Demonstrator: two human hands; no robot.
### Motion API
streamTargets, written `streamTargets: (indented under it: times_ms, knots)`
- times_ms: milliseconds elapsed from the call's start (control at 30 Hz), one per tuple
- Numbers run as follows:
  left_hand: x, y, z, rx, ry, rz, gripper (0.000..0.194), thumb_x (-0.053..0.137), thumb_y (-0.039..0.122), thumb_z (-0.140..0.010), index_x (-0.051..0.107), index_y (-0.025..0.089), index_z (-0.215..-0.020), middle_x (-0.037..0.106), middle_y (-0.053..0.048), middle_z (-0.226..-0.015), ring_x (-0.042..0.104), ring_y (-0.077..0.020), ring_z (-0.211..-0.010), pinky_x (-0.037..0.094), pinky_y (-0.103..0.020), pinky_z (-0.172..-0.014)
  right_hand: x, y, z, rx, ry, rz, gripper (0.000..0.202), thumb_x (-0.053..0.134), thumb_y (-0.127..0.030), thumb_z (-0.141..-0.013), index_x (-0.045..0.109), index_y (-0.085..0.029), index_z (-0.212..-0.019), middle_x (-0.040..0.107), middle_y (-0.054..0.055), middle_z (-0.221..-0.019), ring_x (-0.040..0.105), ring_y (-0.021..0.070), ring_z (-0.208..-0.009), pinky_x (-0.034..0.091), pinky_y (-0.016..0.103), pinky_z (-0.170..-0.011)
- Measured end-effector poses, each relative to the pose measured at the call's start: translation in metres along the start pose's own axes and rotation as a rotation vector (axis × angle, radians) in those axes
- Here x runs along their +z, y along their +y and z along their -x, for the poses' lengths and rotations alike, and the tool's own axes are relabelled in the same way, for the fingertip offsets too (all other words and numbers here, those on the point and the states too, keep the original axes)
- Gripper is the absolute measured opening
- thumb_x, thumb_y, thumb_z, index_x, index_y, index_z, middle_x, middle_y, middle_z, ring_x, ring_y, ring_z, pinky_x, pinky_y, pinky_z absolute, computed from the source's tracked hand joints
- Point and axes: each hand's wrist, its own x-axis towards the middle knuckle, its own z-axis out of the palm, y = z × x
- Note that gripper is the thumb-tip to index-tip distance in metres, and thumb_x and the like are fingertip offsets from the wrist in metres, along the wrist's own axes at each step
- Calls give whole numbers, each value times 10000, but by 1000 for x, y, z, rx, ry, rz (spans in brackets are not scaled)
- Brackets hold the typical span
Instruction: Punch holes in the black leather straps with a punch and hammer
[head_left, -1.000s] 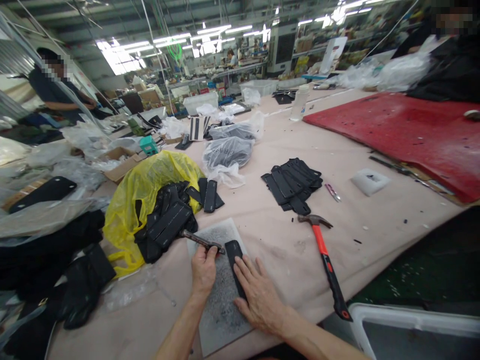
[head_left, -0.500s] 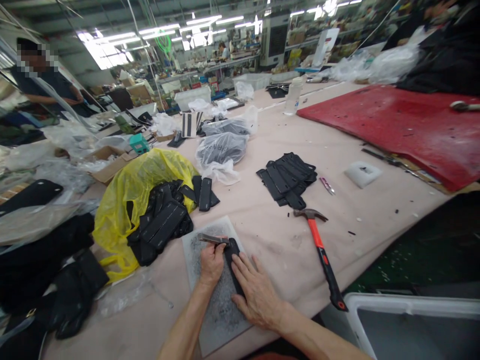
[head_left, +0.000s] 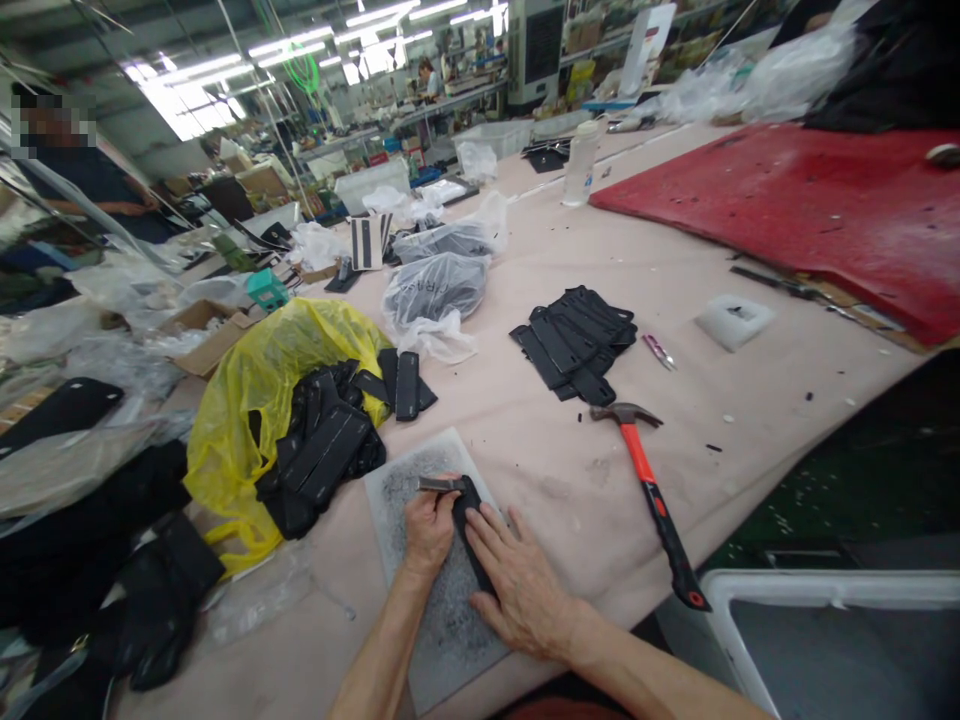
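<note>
On a speckled grey board [head_left: 442,640] at the table's front lies a narrow black strip [head_left: 472,540]. My left hand [head_left: 429,530] is closed round a metal punch-like tool [head_left: 441,484], whose right end meets the strip's far end. My right hand [head_left: 517,575] rests flat, fingers spread, over the strip's right edge. To the right lies a hammer [head_left: 649,490] with an orange and black handle. A pile of black pieces [head_left: 576,340] sits beyond it, beside small pink snips [head_left: 658,351].
At the left, a yellow bag [head_left: 247,400] holds more black pieces [head_left: 326,460]. A white block [head_left: 735,320] and a red sheet [head_left: 780,210] lie at the right. A white bin [head_left: 724,620] stands at the front right. A person [head_left: 90,180] stands far left.
The tool in my left hand has turned and now lies more level. My right hand stays on the black strip. The camera view has shifted slightly.
</note>
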Motion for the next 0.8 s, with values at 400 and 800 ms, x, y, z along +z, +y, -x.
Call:
streamTargets:
  times_ms: [400,800]
  knots:
    - [8,1,0,5,14,-68,187,534,300,-871,694,226,-933,753,-62,-972,688,-237,-949,510,-410,-916,-3,2,0,13,14,-37,761,521,-377,-863,250,-124,-1528,180,102,-1604,71,300,-1480,44,522,-1190]
    - [15,-5,0,87,-7,-230,194,506,273,-879,679,225,-953,743,-85,-964,690,-255,-945,510,-383,-871,-5,7,4,-51,103,-61,710,530,-418,-881,312,-141,-1498,300,119,-1566,192,304,-1451,162,523,-1176]
